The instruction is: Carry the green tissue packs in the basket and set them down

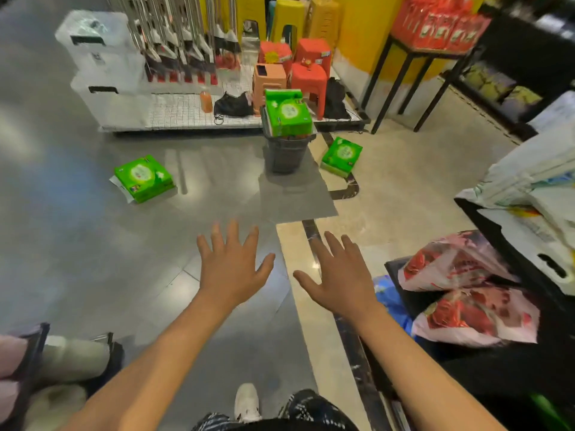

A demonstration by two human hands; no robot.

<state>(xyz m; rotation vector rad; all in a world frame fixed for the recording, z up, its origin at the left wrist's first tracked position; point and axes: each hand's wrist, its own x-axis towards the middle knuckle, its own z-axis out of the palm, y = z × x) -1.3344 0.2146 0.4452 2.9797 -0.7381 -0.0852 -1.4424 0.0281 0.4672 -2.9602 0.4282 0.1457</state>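
1. The left hand is stretched out over the grey floor, palm down, fingers straight and spread wide. It holds nothing and touches nothing.
2. The right hand hangs just beside it in the same pose, flat and splayed, thumb pointing toward the left hand. It too is empty. Both arms reach forward from the near edge of the view.
3. Far ahead of the hands stands a dark bucket with green tissue packs stacked in it so high that they stick out above the rim.
4. Two more packs lie loose on the floor: a left green pack, well apart from the bucket and tilted on one edge, and a right green pack, just beside the bucket and leaning. They look dropped or tossed rather than set down, judging by how unevenly they lie.
5. Behind the bucket a low platform carries plastic stools, clear storage boxes and a row of mops.
6. On the near right, red-patterned bags lie piled beside a dark shelf.
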